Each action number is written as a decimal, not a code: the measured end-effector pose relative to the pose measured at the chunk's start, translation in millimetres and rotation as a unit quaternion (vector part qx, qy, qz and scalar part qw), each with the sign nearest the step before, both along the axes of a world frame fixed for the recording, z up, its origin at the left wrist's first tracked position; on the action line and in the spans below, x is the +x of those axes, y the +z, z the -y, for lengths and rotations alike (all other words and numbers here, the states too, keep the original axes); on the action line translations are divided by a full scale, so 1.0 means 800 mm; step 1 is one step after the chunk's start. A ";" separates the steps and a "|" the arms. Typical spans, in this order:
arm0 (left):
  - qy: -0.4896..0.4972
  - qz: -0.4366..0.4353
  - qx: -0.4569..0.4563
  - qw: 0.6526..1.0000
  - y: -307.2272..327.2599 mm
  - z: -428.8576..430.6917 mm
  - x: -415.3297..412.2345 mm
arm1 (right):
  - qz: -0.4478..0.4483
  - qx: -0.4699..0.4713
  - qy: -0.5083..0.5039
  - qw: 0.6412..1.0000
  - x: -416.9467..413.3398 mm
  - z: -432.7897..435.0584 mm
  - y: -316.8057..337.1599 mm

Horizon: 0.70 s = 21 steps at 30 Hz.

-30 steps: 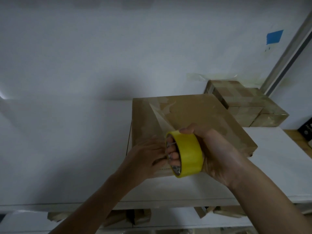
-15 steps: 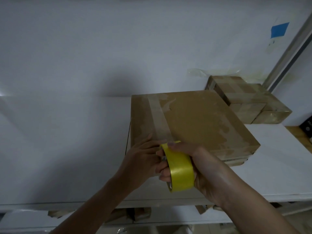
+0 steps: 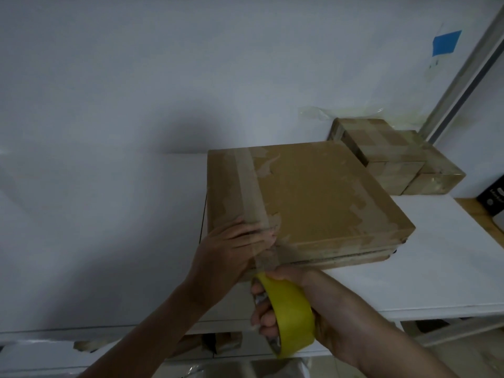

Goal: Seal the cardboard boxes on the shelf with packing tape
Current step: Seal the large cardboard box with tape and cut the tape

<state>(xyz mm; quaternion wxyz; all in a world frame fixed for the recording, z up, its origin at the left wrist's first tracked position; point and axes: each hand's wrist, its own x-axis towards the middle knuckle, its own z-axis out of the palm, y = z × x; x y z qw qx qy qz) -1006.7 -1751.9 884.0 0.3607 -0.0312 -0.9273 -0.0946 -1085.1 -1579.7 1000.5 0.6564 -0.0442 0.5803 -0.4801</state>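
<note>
A flat brown cardboard box (image 3: 308, 197) lies on the white shelf (image 3: 422, 268). A strip of clear tape (image 3: 249, 186) runs from its far edge down its left side and over the near edge. My left hand (image 3: 231, 249) presses flat on the box's near left corner, over the tape. My right hand (image 3: 308, 309) grips a yellow roll of packing tape (image 3: 289, 309) just below the box's front edge, fingers through its core. The tape stretches from the roll up to the box.
Smaller taped cardboard boxes (image 3: 392, 156) are stacked behind the big box at the right, against the white wall. A blue tape patch (image 3: 447, 42) sticks on the wall. More cardboard (image 3: 218, 345) shows on a lower shelf. A dark object (image 3: 493, 197) stands at the far right.
My right hand has pulled the yellow roll toward me and down past the box's front edge, laying tape flat along the top. My left hand has stayed at the near left corner.
</note>
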 end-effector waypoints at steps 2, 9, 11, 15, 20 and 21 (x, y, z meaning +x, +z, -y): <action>0.007 -0.010 -0.006 1.000 0.001 -0.002 0.000 | -0.007 -0.010 -0.012 1.000 -0.002 -0.003 0.005; 0.017 -0.024 -0.029 0.999 0.003 -0.008 0.001 | -0.046 -0.015 -0.015 0.999 -0.002 -0.007 0.003; 0.013 -0.048 -0.025 0.998 0.000 -0.010 0.002 | -0.042 -0.004 -0.006 0.999 -0.001 -0.007 -0.003; 0.021 -0.068 -0.037 0.997 -0.005 -0.013 0.008 | -0.029 0.008 -0.003 1.000 0.000 -0.007 -0.013; 0.068 -0.076 0.104 0.989 0.005 -0.014 0.006 | -0.037 0.013 0.002 0.999 -0.001 -0.009 -0.018; 0.070 -0.070 0.105 0.989 0.006 -0.015 0.008 | -0.038 0.014 0.003 0.999 -0.001 -0.009 -0.019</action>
